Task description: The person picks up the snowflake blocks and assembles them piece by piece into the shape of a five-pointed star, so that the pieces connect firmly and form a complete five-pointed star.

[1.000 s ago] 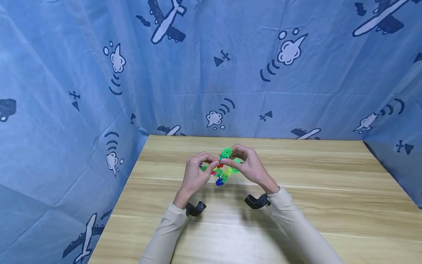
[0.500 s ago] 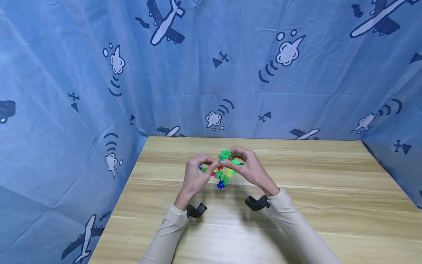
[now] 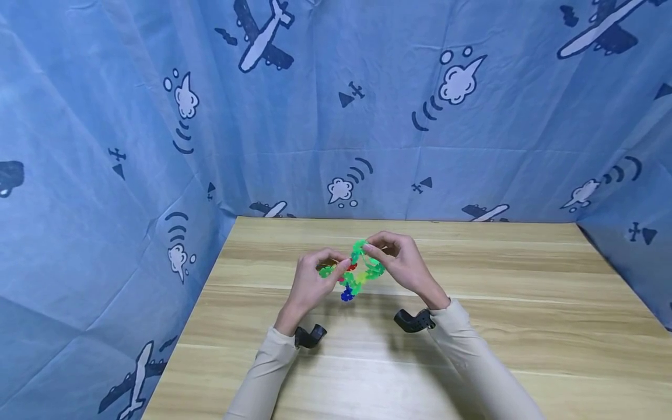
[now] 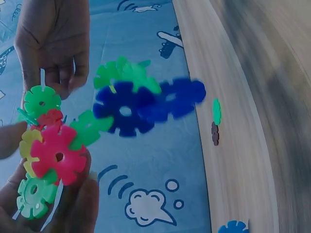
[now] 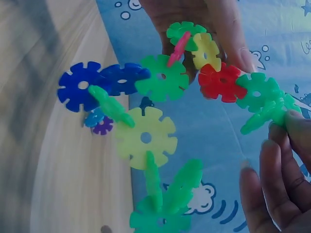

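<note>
A linked chain of notched plastic snowflake discs is held up between both hands above the table, in green, blue, red, pink and yellow. My left hand (image 3: 312,281) grips one end, near the pink disc (image 4: 57,154) and a green disc (image 4: 36,194). My right hand (image 3: 403,263) pinches a green disc (image 5: 279,112) at the chain's upper corner. Between the hands the red disc (image 5: 222,82) joins that corner to the yellow disc (image 5: 206,51). Dark blue discs (image 4: 124,109) stick out toward the near side. A pale yellow disc (image 5: 146,138) and more green ones hang below.
Loose discs lie on the wooden table (image 3: 499,291): a green one (image 4: 216,111) and a brown one (image 4: 215,133) together, a blue one (image 4: 234,227), and a purple one (image 5: 102,126). A blue curtain (image 3: 315,116) printed with airplanes surrounds the table's back and sides.
The two hands' fingertips, close together at the red disc before, have come apart. My right hand has shifted slightly right and now pinches the upper green disc. The left hand keeps its hold.
</note>
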`<state>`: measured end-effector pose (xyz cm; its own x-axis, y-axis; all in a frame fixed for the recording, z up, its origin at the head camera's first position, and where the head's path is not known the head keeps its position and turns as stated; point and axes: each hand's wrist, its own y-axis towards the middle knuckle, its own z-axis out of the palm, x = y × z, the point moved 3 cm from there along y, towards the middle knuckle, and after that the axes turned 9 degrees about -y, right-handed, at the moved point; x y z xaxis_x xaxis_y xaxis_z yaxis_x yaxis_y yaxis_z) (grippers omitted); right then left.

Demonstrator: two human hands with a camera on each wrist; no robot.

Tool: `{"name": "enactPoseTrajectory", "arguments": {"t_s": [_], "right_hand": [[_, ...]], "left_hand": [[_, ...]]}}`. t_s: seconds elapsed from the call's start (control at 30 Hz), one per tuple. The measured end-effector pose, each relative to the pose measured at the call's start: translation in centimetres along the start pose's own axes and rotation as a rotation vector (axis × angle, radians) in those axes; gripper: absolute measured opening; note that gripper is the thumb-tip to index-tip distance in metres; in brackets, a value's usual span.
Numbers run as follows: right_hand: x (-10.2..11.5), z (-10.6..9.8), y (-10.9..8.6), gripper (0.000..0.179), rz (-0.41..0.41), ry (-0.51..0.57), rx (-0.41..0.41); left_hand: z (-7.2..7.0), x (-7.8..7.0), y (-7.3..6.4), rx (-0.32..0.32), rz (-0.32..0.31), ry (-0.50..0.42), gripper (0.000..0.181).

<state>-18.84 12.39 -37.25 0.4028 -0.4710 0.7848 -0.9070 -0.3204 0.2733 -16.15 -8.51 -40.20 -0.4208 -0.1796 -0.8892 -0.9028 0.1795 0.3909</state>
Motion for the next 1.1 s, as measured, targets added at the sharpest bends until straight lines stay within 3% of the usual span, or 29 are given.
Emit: {"name": "enactPoseTrajectory", "arguments": {"t_s": [0.13, 0.37, 0.7, 0.9, 1.0, 1.1], "right_hand": [[0.0, 0.0, 0.1, 0.014, -0.004, -0.035, -0.01], [0.1, 0.3, 0.0, 0.011, -0.02, -0.044, 0.016], [-0.3, 0.5, 0.0, 0.014, -0.032, -0.082, 0.035], [-3.0, -0.5, 0.8, 0.025, 0.01, -0.118, -0.004], [-5.1, -0.5, 1.2, 0.025, 0.091, -0.178, -0.001], [-7.5, 0.0, 1.3, 0.024, 0.194, -0.23, 0.054]], "left_hand": [[0.1, 0.0, 0.0, 0.048, 0.001, -0.03, 0.025], [0.7, -0.1, -0.1, 0.115, -0.04, 0.027, 0.043], [0.9, -0.3, 0.1, 0.092, -0.048, 0.047, 0.033], [0.3, -0.1, 0.0, 0.074, -0.058, 0.051, 0.03], [0.1, 0.1, 0.0, 0.069, -0.062, 0.022, 0.03], [-0.1, 0.1, 0.0, 0.07, -0.067, -0.001, 0.029]]}}
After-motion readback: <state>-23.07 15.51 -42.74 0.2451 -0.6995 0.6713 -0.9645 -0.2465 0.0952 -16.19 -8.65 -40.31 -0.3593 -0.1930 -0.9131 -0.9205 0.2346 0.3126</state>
